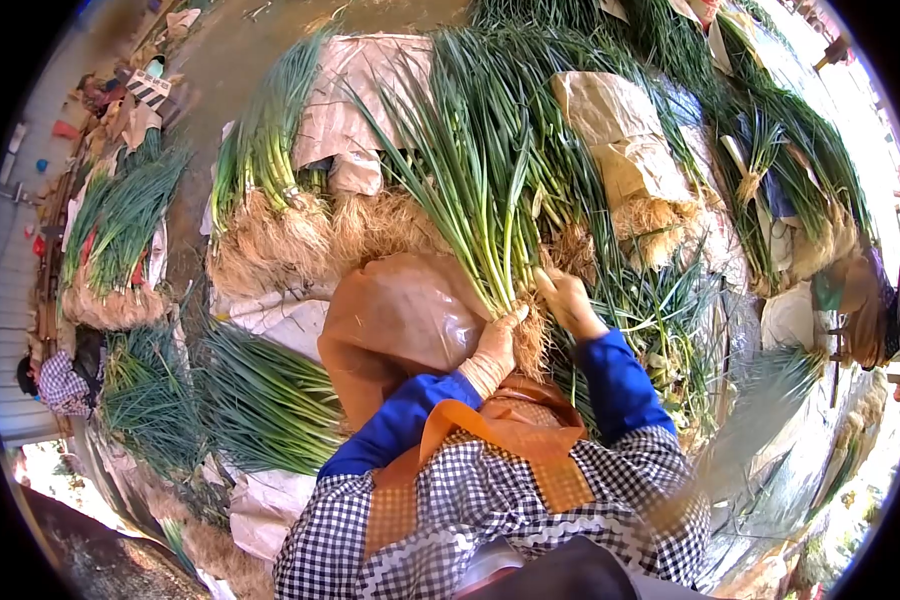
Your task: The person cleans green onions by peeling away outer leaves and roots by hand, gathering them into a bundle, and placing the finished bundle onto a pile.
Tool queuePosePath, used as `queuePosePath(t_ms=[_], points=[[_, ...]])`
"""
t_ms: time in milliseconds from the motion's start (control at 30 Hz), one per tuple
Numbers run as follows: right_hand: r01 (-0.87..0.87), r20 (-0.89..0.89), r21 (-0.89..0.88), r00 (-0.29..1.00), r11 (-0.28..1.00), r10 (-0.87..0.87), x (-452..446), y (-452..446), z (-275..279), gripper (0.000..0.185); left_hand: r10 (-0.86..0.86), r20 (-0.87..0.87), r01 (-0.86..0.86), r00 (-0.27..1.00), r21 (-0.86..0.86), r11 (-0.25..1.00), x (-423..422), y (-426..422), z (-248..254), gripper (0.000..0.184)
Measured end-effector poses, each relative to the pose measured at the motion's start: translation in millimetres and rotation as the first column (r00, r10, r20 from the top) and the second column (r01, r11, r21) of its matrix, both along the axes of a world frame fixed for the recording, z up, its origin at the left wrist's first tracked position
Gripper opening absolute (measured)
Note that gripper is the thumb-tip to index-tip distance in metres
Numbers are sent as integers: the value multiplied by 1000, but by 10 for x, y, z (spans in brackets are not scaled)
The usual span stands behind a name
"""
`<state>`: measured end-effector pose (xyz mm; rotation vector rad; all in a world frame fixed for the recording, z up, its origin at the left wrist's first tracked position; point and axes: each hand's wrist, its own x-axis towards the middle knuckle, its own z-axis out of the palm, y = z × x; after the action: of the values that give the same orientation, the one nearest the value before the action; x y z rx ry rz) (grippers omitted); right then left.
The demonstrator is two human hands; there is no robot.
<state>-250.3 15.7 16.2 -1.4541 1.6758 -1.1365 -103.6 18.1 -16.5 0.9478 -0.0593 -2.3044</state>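
A bunch of green onions (485,230) stands tilted in front of my body, leaves fanning away and pale roots (533,345) hanging toward my lap. My left hand (492,348) is closed around the bunch low down, where stalks meet roots. On the other side, my right hand (568,300) has its fingers curled against the lower stalks; its fingertips are partly hidden. Beneath the bunch, a shiny brown apron (400,315) is spread over my lap.
Rooted green onion bundles (270,215) lie ahead, some under brown paper (365,95). More loose green onions (265,400) lie at my left, with leafy scraps (660,320) at my right. Another person (65,383) is at far left.
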Motion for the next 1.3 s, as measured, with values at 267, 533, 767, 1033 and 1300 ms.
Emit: queuePosePath(t_ms=[267,533,767,1033,1300], points=[[173,-367,695,920,698,138,-1212,934,-277,30,102,-262,-88,960,66,994,-54,-48,68,26],[-155,116,27,982,988,151,-211,-519,-596,46,109,-361,-104,926,33,994,48,-88,26,36],[-97,-277,290,944,952,181,-246,571,199,34,155,-381,-136,912,77,988,183,-146,69,34],[56,-512,129,859,990,18,-248,-246,256,31,75,-257,-68,964,38,997,29,-101,-115,31],[9,-764,608,278,794,582,176,-1191,-84,21,85,159,-45,984,-240,970,-64,-52,-157,23]])
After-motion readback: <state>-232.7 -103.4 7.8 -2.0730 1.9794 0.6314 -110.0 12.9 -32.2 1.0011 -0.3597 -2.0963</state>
